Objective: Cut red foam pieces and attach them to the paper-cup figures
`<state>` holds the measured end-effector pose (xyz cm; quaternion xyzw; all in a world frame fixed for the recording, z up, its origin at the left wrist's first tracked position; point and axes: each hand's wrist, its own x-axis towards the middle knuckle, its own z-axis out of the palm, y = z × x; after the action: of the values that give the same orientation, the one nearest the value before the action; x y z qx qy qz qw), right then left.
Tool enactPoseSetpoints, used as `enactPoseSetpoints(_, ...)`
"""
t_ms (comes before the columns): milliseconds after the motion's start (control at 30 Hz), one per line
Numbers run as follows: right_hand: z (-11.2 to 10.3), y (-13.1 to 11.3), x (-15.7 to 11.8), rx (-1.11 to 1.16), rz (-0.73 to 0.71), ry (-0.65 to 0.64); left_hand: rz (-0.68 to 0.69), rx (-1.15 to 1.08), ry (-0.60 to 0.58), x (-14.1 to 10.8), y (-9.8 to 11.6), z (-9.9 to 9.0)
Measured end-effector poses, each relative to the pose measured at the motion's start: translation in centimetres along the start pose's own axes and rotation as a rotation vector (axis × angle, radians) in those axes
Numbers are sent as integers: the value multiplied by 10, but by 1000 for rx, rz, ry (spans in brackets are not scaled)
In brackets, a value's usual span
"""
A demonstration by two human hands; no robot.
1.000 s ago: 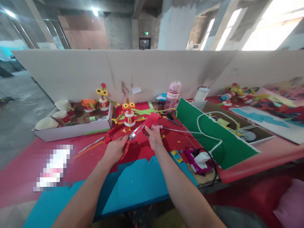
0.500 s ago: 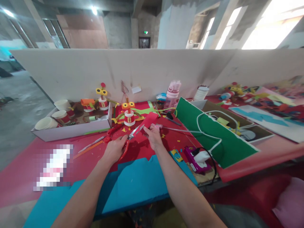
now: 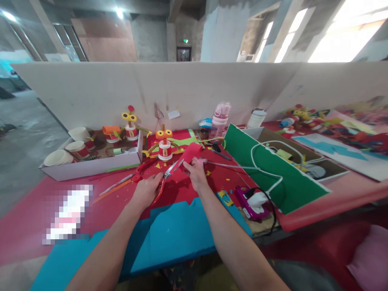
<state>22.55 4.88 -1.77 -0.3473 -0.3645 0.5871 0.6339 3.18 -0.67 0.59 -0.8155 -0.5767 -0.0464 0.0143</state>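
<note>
My left hand [image 3: 149, 189] is closed round the red handles of a pair of scissors [image 3: 168, 173], whose metal blades point up and to the right. The blades lie against a strip of red paper [image 3: 191, 153]. My right hand [image 3: 196, 174] pinches the lower edge of that strip, close to the blade tips. How far the blades are apart is hard to make out. Just behind the paper stands a paper-cup robot figure [image 3: 165, 150] with an orange head and spring arms. Right beside my right hand lies the pink end of a glue gun [image 3: 201, 161].
A white box [image 3: 100, 166] with paper cups and another figure stands at the left. To the right are a green-sided box [image 3: 266, 173], a purple power strip [image 3: 248, 206] and a pink bottle [image 3: 220, 119]. Blue foam sheet [image 3: 178, 230] covers the near edge. Small scraps dot the red tabletop.
Almost nothing differs. Both hands, the scissors and the red strip keep their places; the whole view has shifted very slightly.
</note>
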Motion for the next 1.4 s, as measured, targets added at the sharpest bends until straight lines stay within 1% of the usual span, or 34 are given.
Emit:
enactPoseSetpoints(133, 0, -1, -1, 3, 8, 7, 2, -4, -3, -1, 1, -2)
enactPoseSetpoints(433, 0, -5, -3, 5, -6, -26, -11, 20, -39, -1, 2, -4)
enactPoseSetpoints(567, 0, -5, -2, -2, -19, -34, 8, -2, -15, -1, 1, -2)
enactPoseSetpoints(800, -1, -4, -3, 79, -5, -61, 21, -17, -3, -1, 0, -2)
enactPoseSetpoints(1000, -2, -4, -2, 15, 0, -30, 14, -19, -18, -1, 1, -4)
enactPoseSetpoints(1400, -3, -5, -2, 0, -3, -26, 22, -10, -21, -1, 0, -3)
